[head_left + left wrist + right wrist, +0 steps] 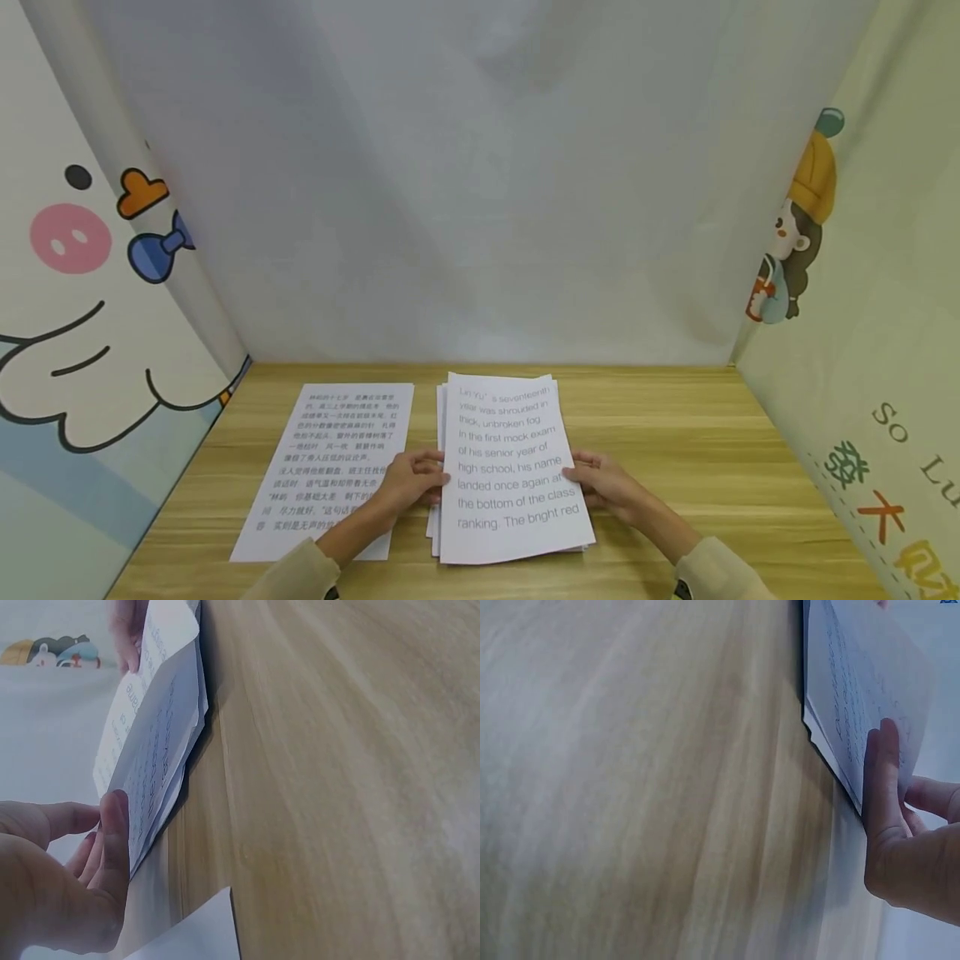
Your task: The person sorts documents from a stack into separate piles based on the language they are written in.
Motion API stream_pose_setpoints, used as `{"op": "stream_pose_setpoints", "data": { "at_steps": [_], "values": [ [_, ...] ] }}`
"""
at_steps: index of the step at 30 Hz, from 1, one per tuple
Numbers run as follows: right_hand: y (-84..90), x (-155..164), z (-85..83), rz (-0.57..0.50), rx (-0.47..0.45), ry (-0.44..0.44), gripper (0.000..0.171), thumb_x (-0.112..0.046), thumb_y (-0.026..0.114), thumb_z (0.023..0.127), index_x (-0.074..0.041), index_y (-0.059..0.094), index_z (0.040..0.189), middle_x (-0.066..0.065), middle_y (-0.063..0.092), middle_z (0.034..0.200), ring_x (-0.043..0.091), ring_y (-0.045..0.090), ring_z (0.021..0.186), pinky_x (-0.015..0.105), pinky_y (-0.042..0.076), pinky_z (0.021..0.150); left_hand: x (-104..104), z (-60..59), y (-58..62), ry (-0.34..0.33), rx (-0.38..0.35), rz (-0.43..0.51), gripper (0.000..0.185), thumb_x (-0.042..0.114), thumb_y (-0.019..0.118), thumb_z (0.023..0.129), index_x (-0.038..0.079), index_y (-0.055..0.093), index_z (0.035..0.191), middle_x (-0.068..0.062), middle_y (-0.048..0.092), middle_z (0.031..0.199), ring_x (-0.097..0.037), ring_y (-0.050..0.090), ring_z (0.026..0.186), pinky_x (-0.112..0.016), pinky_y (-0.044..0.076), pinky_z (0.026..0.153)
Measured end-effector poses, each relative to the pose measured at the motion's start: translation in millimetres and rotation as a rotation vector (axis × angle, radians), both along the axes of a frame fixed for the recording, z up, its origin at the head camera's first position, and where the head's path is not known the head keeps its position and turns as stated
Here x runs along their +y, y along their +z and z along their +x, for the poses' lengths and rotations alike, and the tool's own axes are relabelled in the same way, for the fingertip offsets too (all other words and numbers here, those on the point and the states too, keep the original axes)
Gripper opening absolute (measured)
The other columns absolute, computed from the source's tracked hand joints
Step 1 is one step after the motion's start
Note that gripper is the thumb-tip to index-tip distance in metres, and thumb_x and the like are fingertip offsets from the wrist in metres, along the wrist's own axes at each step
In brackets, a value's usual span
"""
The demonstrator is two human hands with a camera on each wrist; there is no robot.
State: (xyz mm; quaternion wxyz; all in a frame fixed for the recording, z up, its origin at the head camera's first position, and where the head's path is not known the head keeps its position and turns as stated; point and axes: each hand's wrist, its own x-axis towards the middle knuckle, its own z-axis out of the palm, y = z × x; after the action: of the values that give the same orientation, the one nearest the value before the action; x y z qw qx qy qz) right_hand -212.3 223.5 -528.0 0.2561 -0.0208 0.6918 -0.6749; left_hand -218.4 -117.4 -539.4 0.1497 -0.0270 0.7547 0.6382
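A stack of white paper [441, 417] lies at the middle of the wooden table [675, 433]. Its top sheet [510, 467], printed with large English text, is raised a little off the stack. My left hand [429, 481] pinches that sheet's left edge, thumb [116, 825] on top and fingers under the top sheet [142, 765]. My right hand [581, 477] pinches the right edge, thumb [880, 780] pressed along the top sheet [855, 697]. To the left, a single sheet of Chinese text [337, 458] lies flat, partly under my left wrist.
Fabric walls close the table in: a cartoon pig and duck panel [75, 250] on the left, a plain grey backdrop [480, 183] behind, and a cartoon girl panel [795, 225] on the right. Bare wood shows right of the stack.
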Motion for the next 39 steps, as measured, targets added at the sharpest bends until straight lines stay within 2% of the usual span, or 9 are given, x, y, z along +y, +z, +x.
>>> {"op": "stream_pose_setpoints", "data": {
  "at_steps": [7,15,22,28,33,39],
  "values": [
    [6.7,4,-0.7,0.026,-0.007,-0.011,0.064,-0.015,0.054,0.105,0.014,0.023,0.154,0.007,0.074,0.116,0.016,0.073,0.1,0.035,0.063,0.088,3,1.2,7.2,0.039,0.014,-0.004,0.035,0.002,0.071,0.089,-0.005,0.062,0.122,-0.009,0.073,0.092,-0.013,0.067,0.07,-0.029,0.062,0.066],
    [13.2,12,-0.1,0.026,0.002,-0.031,0.066,-0.015,0.055,0.105,0.013,0.022,0.155,0.01,0.073,0.122,0.017,0.073,0.103,0.034,0.063,0.087,9,1.2,13.4,0.064,0.028,0.019,0.033,0.004,0.069,0.091,-0.006,0.063,0.122,-0.009,0.072,0.092,-0.012,0.066,0.069,-0.027,0.061,0.065],
    [15.2,20,1.5,0.049,0.016,-0.065,0.066,-0.015,0.058,0.103,0.013,0.026,0.154,0.013,0.073,0.122,0.018,0.074,0.101,0.034,0.063,0.086,15,1.4,17.1,0.04,0.042,0.066,0.033,0.002,0.067,0.092,-0.007,0.061,0.123,-0.012,0.072,0.097,-0.014,0.067,0.073,-0.03,0.063,0.069],
    [13.5,36,2.2,0.048,0.02,-0.086,0.065,-0.015,0.057,0.103,0.014,0.027,0.153,0.004,0.075,0.116,0.013,0.073,0.099,0.031,0.062,0.085,29,0.8,18.9,0.001,0.039,0.061,0.032,0.003,0.066,0.093,-0.006,0.06,0.123,-0.013,0.071,0.099,-0.014,0.068,0.073,-0.03,0.063,0.069],
    [13.7,52,5.5,0.065,0.012,-0.114,0.067,-0.015,0.059,0.103,0.014,0.026,0.153,-0.001,0.075,0.111,0.011,0.073,0.096,0.029,0.062,0.084,44,-0.6,16.0,-0.03,0.066,0.048,0.03,0.002,0.067,0.092,-0.006,0.06,0.121,-0.013,0.072,0.096,-0.014,0.069,0.071,-0.032,0.064,0.068],
    [12.8,75,9.4,0.085,-0.002,-0.151,0.066,-0.016,0.061,0.102,0.011,0.03,0.154,-0.003,0.077,0.108,0.012,0.074,0.095,0.029,0.062,0.084,67,2.1,11.4,-0.066,0.062,0.055,0.031,0.002,0.066,0.094,-0.006,0.06,0.123,-0.014,0.071,0.099,-0.013,0.069,0.073,-0.032,0.064,0.069]
  ]
}}
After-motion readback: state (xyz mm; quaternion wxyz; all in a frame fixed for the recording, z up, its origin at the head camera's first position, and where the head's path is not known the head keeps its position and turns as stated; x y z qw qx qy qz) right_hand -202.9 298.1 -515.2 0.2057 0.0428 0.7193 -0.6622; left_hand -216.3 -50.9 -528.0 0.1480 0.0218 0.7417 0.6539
